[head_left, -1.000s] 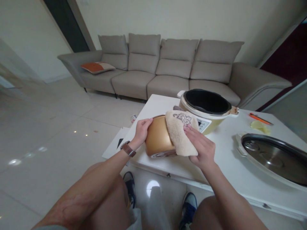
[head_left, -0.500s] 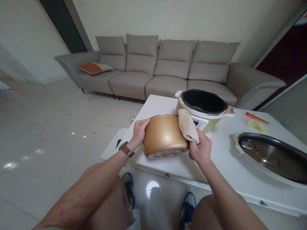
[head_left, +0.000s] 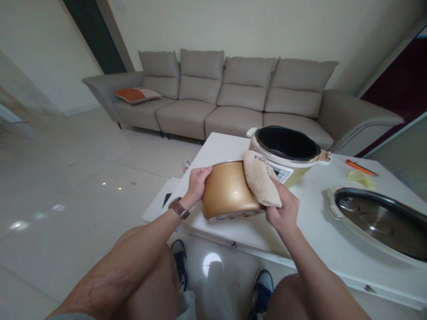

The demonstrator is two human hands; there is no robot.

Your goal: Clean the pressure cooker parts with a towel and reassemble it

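A gold-coloured inner pot is held tilted above the front of the white table, its stained underside partly showing. My left hand grips its left rim, thumb on top. On the right side, my right hand is closed on a beige cloth that lies against the pot's wall and rim. The fingers of that hand are partly hidden behind the cloth and pot. Just behind stands the pressure cooker body, open at the top with a black interior and a control panel in front.
The cooker's lid lies inner side up at the table's right. Beyond it are an orange-handled tool and a pale yellow cloth-like piece. A grey sofa with an orange cushion stands behind the white table.
The cloth has shifted slightly left and spread over more of the pot's right side, with my right hand. The pot's underside shows a little less. The view has turned slightly left.
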